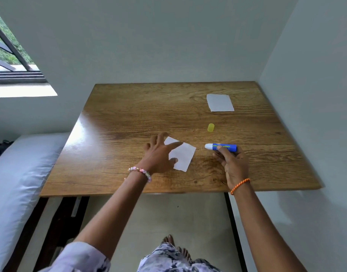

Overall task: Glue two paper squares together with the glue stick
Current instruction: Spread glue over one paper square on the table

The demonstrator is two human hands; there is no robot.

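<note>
A white paper square (183, 157) lies near the middle of the wooden table (129, 114). My left hand (158, 154) rests on its left part with spread, straight fingers, pinning it down. My right hand (232, 163) grips a blue glue stick (221, 147), uncapped, with its white tip pointing left, just right of that paper and apart from it. A second white paper square (220, 102) lies flat at the far right of the table. The yellow cap (210, 127) stands between the two papers.
Walls close the table in at the back and right. A bed with a pale sheet (15, 183) runs along the left. A window (9, 55) is at the upper left. My bare feet (176, 248) show below the table's front edge.
</note>
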